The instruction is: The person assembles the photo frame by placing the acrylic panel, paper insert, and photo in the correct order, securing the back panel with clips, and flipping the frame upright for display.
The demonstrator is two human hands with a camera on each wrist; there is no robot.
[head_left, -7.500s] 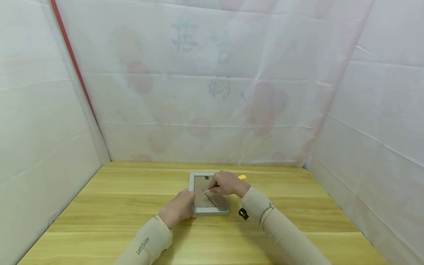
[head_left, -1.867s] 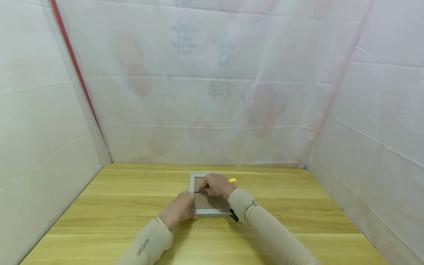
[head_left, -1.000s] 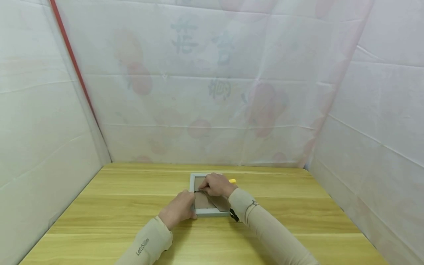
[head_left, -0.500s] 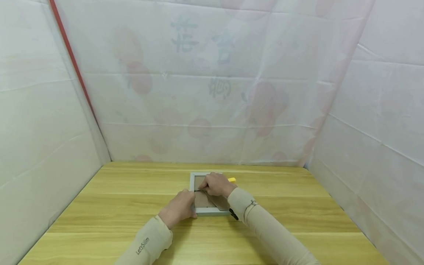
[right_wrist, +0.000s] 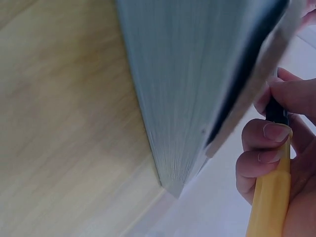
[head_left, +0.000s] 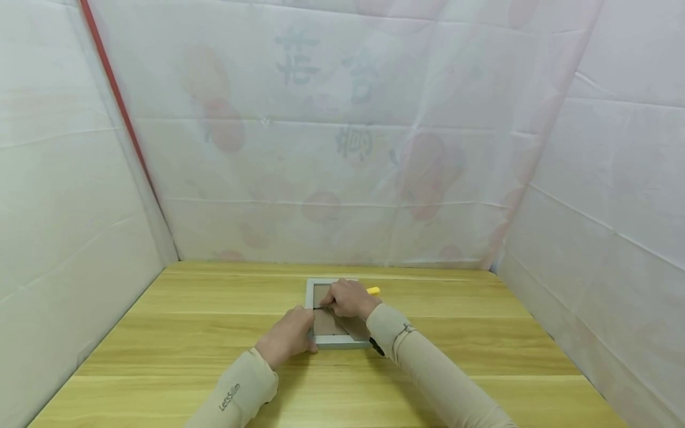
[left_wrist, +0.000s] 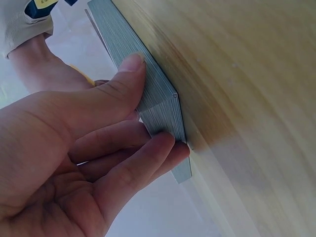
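- Picture frame [head_left: 336,340]: lies back-side up on the bench [head_left: 160,333], near its middle; the grey rim encloses a brown backing board [head_left: 323,323].
- Left hand [head_left: 286,336]: thumb and fingers clasp the frame's near-left corner [left_wrist: 170,106], apparently to steady it against sliding.
- Right hand [head_left: 349,298]: fingers wrapped round a yellow-handled tool [right_wrist: 269,197], whose dark tip meets the frame's left inner edge, seemingly at a retaining tab.
- Contents: only the backing board shows inside the frame; anything beneath it is hidden.
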